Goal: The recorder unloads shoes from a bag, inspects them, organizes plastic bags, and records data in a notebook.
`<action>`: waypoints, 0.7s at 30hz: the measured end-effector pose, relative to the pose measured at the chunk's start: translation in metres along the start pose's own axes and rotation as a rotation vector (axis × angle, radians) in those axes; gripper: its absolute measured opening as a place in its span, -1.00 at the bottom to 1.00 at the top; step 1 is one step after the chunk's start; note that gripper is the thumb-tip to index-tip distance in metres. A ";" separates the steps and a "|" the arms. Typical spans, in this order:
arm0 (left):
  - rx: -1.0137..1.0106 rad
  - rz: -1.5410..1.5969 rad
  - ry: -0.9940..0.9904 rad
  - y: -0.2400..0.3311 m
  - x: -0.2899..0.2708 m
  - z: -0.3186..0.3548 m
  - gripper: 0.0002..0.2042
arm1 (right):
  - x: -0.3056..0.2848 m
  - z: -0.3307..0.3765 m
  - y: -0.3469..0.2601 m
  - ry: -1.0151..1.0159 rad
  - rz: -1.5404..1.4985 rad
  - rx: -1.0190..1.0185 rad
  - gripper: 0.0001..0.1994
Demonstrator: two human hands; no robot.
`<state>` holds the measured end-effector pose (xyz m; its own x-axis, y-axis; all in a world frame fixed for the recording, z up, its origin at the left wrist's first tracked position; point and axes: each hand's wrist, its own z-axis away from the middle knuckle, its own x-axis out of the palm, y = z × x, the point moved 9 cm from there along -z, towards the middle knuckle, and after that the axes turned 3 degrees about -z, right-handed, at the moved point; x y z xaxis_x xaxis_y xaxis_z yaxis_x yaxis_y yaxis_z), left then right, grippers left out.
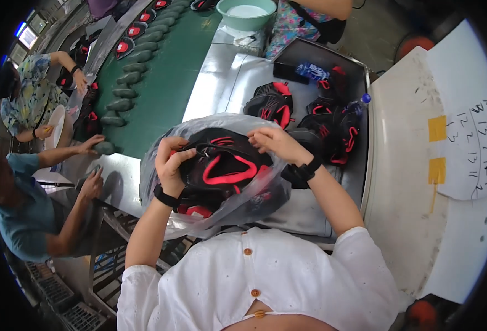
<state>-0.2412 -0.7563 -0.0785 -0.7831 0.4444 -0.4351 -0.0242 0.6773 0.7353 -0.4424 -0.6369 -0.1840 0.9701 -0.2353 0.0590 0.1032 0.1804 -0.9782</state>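
Observation:
A clear plastic bag lies open in front of me, filled with black shoe uppers with red linings. On top is one shoe upper, its red-edged opening facing up and a dark lace running across it. My left hand pinches the left edge of this upper, thumb against fingers. At the bag's far right rim, my right hand has its fingers curled together beside the upper. What its fingertips hold is too small to make out. Both wrists wear black bands.
More black-and-red shoe uppers lie in a metal tray on the right, near a bottle. Along the green conveyor belt run grey-green shoe lasts. A green basin stands at the back. Two people work at the left.

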 end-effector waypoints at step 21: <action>0.075 -0.962 -0.625 -0.112 -0.002 -0.001 -0.41 | -0.126 0.125 -0.074 1.059 1.439 -0.063 -0.66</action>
<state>-0.2371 -0.8338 -0.1596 -0.0148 -0.0766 -0.9970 -0.3920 0.9177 -0.0647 -0.5453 -0.5012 -0.0944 -0.2634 -0.3974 -0.8791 -0.6458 0.7496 -0.1454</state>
